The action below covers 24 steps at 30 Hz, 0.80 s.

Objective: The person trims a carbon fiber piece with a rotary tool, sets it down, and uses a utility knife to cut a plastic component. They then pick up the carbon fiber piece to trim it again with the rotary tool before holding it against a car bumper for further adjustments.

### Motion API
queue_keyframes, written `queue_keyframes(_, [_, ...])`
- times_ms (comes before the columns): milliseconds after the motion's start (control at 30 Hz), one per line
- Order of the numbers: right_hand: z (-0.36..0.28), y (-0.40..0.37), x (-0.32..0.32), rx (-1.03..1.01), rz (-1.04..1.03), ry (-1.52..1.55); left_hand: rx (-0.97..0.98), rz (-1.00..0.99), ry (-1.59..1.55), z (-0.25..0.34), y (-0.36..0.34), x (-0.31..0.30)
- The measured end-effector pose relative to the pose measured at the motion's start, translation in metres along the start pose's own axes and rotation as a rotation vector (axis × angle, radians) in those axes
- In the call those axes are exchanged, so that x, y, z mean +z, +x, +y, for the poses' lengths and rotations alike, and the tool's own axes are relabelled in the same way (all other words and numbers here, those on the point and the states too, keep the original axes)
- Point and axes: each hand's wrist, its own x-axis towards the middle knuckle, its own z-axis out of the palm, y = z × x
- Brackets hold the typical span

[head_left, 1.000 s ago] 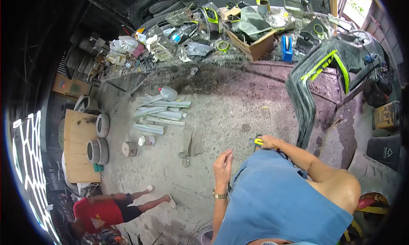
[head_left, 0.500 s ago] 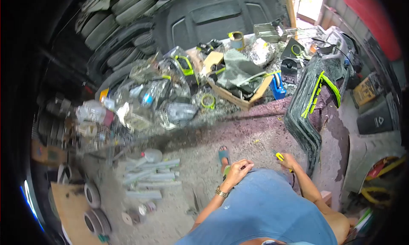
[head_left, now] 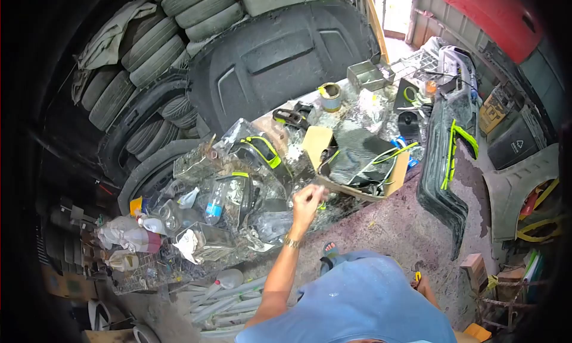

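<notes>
My left hand, with a watch on its wrist, reaches over the near side of the cluttered table. Its fingers are curled together at the front corner of an open cardboard box; a blurred pale bit shows at the fingertips, too small to name. Partly behind that hand is a yellow-green tape roll. Black carbon-patterned sheet lies in the box. Low by my right side, my right hand is closed on a yellow utility knife, mostly hidden by my shirt.
Long black bumper-like parts with yellow-green edging stand right of the table. Bottles, a can and plastic wrap crowd the tabletop. Grey strips lie on the floor at left. A wooden block stands at right.
My left hand has moved from in front of my body out to the cardboard box. My right hand has dropped back beside me with the utility knife. The view has shifted closer to the table.
</notes>
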Motion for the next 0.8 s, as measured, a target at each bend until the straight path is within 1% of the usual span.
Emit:
queue_keyframes(33, [0.002, -0.010, 0.004, -0.005, -0.014, 0.062, -0.020, 0.015, -0.067, -0.002, 0.008, -0.002])
queue_keyframes(67, [0.003, -0.018, 0.010, -0.051, 0.029, -0.017, -0.048, 0.016, -0.177, -0.002, 0.014, 0.000])
queue_keyframes(100, [-0.010, -0.037, 0.026, -0.105, 0.084, -0.144, -0.071, 0.023, -0.289, 0.003, 0.019, 0.003])
queue_keyframes(167, [-0.037, -0.079, 0.055, -0.186, 0.154, -0.267, -0.081, -0.017, -0.335, 0.002, 0.020, 0.009])
queue_keyframes(233, [-0.055, -0.098, 0.073, -0.229, 0.205, -0.328, -0.067, -0.069, -0.397, 0.002, 0.015, 0.017])
queue_keyframes(267, [-0.054, -0.106, 0.075, -0.229, 0.244, -0.328, -0.116, -0.125, -0.413, 0.003, 0.005, 0.025])
queue_keyframes(333, [-0.021, -0.061, 0.061, -0.135, 0.281, -0.273, -0.206, -0.123, -0.446, 0.009, -0.009, 0.033])
queue_keyframes(400, [-0.032, -0.063, 0.068, -0.163, 0.365, -0.346, -0.296, -0.133, -0.465, 0.013, -0.027, 0.039])
queue_keyframes(467, [-0.010, -0.027, 0.052, -0.163, 0.271, -0.353, -0.358, -0.204, -0.426, 0.006, -0.042, 0.042])
queue_keyframes(500, [-0.010, -0.024, 0.051, -0.165, 0.251, -0.359, -0.364, -0.248, -0.372, -0.004, -0.049, 0.043])
queue_keyframes(533, [-0.018, -0.023, 0.055, -0.171, 0.222, -0.371, -0.361, -0.289, -0.383, -0.007, -0.055, 0.046])
queue_keyframes(567, [-0.025, -0.025, 0.058, -0.161, 0.244, -0.349, -0.376, -0.303, -0.417, -0.010, -0.061, 0.048])
queue_keyframes(633, [-0.044, -0.031, 0.067, -0.178, 0.194, -0.435, -0.390, -0.325, -0.455, -0.011, -0.067, 0.051])
queue_keyframes(700, [-0.056, -0.040, 0.074, -0.191, 0.184, -0.399, -0.415, -0.377, -0.432, -0.010, -0.070, 0.053])
queue_keyframes(767, [-0.056, -0.046, 0.071, -0.205, 0.162, -0.373, -0.425, -0.411, -0.450, -0.015, -0.071, 0.057])
queue_keyframes(800, [-0.054, -0.044, 0.071, -0.209, 0.178, -0.389, -0.393, -0.414, -0.400, -0.014, -0.070, 0.060])
